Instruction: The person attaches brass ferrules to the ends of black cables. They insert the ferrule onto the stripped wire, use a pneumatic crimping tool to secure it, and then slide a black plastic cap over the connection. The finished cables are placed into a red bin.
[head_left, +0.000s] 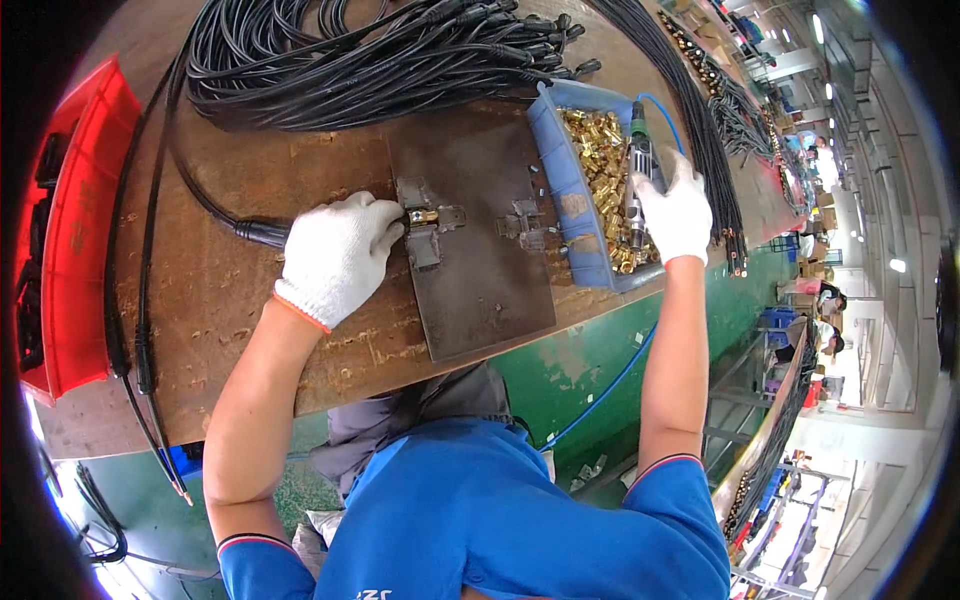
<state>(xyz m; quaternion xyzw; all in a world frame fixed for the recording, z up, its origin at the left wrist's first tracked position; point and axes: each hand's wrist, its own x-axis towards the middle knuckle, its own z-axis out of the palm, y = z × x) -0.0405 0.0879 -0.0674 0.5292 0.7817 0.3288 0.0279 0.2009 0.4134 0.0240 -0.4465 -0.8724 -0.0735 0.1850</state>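
Gloved hands at a worn wooden desk [250, 300], with a metal plate [480, 240] at its centre.
The left hand [335, 255], at nine o'clock of the plate, has its grip clamped on a black cable [215, 205], holding the cable's end against a brass fitting [422, 216]; the right hand [678, 215], at three o'clock, has its grip closed around a power screwdriver [638, 165] over the blue tray [560, 170] of brass parts.

Beside the dark steel plate [480, 250]: one blue plastic tray [562, 170], one red plastic bin [75, 230], two white-gloved hands.

Head view, single: worn above the person, facing steeply down, close over the workbench [250, 330], fisheye-bent at the rim.
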